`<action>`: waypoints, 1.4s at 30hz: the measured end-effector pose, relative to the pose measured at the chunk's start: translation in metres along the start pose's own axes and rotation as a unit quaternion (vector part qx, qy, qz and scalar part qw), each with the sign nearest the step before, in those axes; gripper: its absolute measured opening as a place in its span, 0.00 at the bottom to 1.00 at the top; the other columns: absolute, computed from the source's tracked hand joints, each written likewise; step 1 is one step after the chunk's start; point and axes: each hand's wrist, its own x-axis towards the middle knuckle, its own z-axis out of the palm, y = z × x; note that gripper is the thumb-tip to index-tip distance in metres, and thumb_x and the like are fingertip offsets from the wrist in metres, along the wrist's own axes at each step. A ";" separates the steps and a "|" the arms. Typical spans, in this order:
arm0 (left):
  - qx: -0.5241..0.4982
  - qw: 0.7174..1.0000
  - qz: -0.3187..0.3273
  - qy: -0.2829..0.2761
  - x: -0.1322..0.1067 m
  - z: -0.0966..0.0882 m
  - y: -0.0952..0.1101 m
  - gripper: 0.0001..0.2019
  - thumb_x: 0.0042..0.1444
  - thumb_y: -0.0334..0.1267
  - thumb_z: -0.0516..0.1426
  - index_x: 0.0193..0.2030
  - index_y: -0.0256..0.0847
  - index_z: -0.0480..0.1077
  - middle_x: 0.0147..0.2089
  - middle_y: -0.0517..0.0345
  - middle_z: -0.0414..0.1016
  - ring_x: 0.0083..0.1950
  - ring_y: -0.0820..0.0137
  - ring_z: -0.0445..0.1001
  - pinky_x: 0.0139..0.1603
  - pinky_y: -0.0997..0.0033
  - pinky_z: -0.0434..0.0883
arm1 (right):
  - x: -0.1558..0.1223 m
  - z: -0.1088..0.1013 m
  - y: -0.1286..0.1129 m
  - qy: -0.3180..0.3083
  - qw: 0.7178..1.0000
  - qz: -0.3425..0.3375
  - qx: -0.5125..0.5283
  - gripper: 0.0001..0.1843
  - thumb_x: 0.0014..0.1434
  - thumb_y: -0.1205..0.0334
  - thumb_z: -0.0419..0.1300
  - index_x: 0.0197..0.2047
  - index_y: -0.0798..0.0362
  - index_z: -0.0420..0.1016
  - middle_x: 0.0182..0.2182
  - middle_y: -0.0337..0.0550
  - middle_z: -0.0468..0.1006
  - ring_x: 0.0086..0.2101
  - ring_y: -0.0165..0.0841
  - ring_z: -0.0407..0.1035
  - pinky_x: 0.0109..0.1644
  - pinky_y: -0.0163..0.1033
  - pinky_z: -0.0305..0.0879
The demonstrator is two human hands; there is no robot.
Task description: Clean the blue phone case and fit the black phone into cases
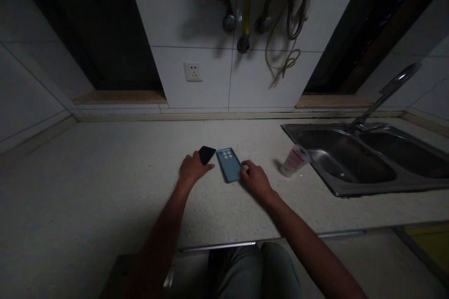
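Note:
A black phone (206, 153) lies flat on the pale countertop (105, 187), partly under my left hand (191, 169), whose fingers rest on its near end. Right beside it lies a blue phone case (229, 164), back side up with camera cut-outs showing. My right hand (255, 178) sits at the case's right edge, fingers curled and touching its side. Neither object is lifted off the counter.
A white tube with a red label (293, 160) lies on its side near the steel double sink (365, 159) at the right, with a tap (386, 93) above. A wall socket (193, 71) and hoses (245, 14) are on the tiled wall behind.

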 end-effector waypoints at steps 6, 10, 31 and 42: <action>0.018 1.000 0.005 -0.003 -0.005 -0.002 0.002 0.47 0.48 0.66 0.60 0.64 0.30 0.60 0.57 0.25 0.68 0.59 0.41 0.69 0.53 0.55 0.66 | -0.008 0.001 -0.016 -0.053 0.980 -0.028 -0.191 0.26 0.66 0.59 0.51 0.65 0.55 0.64 0.39 0.57 0.83 0.37 0.45 0.79 0.39 0.43 0.68; 0.041 0.999 0.021 0.003 -0.007 0.000 0.004 0.50 0.48 0.64 0.62 0.67 0.27 0.56 0.61 0.23 0.65 0.61 0.41 0.66 0.55 0.55 0.64 | -0.008 0.001 -0.022 -0.070 0.968 -0.020 -0.241 0.27 0.66 0.59 0.51 0.66 0.58 0.62 0.39 0.61 0.82 0.37 0.47 0.79 0.39 0.44 0.69; 0.084 0.996 0.025 -0.009 -0.005 0.004 0.003 0.50 0.52 0.64 0.59 0.74 0.36 0.50 0.65 0.29 0.60 0.65 0.43 0.60 0.59 0.52 0.61 | -0.006 0.000 -0.020 -0.097 0.963 -0.011 -0.252 0.24 0.67 0.58 0.48 0.64 0.53 0.62 0.41 0.54 0.82 0.39 0.44 0.78 0.38 0.41 0.66; 0.086 0.996 0.018 0.005 -0.009 0.009 0.004 0.48 0.55 0.64 0.56 0.74 0.34 0.50 0.66 0.27 0.59 0.64 0.42 0.60 0.59 0.49 0.61 | -0.008 0.002 -0.017 -0.089 0.965 -0.025 -0.246 0.18 0.67 0.57 0.49 0.58 0.52 0.65 0.39 0.52 0.82 0.37 0.42 0.78 0.37 0.39 0.63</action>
